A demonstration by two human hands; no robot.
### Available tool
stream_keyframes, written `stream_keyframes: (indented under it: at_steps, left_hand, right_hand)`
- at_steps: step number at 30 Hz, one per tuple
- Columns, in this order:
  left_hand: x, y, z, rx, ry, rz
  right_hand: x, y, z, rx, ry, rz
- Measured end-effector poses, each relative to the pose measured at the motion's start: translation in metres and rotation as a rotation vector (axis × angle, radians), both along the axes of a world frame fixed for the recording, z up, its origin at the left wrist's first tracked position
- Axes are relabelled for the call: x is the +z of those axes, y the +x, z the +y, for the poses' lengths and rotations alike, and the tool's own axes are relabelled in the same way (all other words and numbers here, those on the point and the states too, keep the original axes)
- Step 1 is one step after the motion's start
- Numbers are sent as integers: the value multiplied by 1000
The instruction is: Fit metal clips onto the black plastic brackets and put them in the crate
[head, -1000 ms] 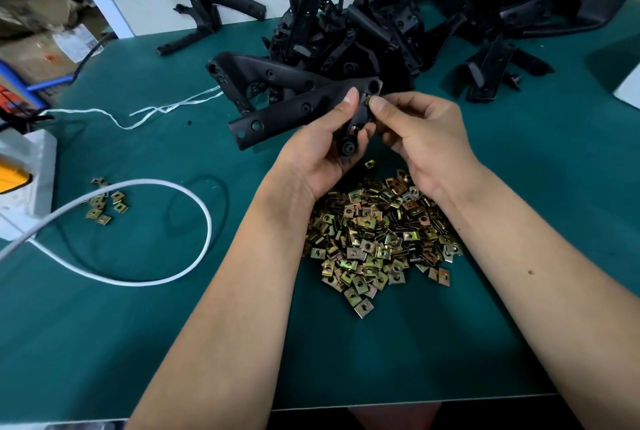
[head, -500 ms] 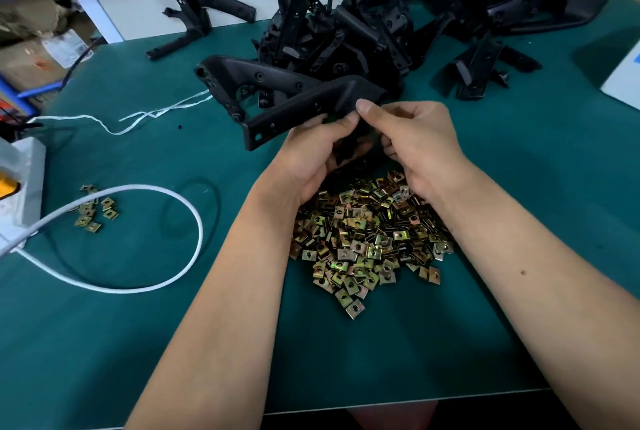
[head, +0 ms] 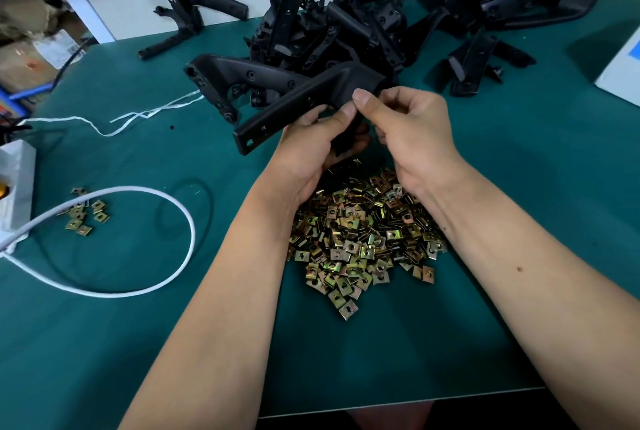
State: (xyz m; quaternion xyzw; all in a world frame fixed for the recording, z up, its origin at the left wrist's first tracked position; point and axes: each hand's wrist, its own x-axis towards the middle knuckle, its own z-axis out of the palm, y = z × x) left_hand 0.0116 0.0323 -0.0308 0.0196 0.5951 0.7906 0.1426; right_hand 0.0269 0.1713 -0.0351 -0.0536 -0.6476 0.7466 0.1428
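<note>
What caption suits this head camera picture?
Both hands, left hand and right hand, hold a black bracket above a clip pile.

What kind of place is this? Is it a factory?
Probably a small factory assembly bench: a big pile of black plastic brackets, a heap of brass-coloured metal clips, and a green work mat covering the table.

Both hands (left [head: 313,147], right [head: 410,131]) have turned the bracket [head: 304,100], hiding its clip end.

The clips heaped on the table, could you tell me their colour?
Brassy yellow-gold clips, clearest in the head view.
</note>
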Motion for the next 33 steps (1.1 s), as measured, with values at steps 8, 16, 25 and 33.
stream_keyframes:
  at_steps: [8,16,25,33]
  left_hand:
    - [9,1,-3,-88,188,-158]
    - [11,1,-5,-73,162,-142]
    - [8,1,2,-23,103,-115]
    - [2,-1,12,136,-188,-11]
  right_hand:
    - [10,1,10,168,-157,5]
    - [10,-1,15,309,-226,82]
    - [2,-2,14,147,106,128]
    - [-4,-4,7,-4,193,21]
